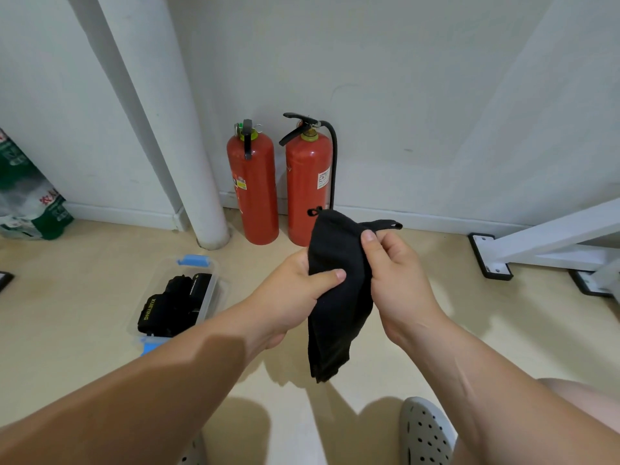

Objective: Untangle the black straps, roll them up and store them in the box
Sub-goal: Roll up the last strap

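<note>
**Both grips hold one black strap [335, 297] up in the air, to the right of the box [210, 302].**

The left grip [295, 290] pinches the strap's middle, thumb laid across the front. The right grip [399, 283] is curled round its upper edge, just under a thin loop end [385, 224] that pokes out away from the box. Held this high, the loose lower end hangs free above the floor, probably so twists can drop out before rolling. The clear box sits open on the floor with rolled straps [177, 303] inside, likely kept close so each finished roll goes straight in.
</note>
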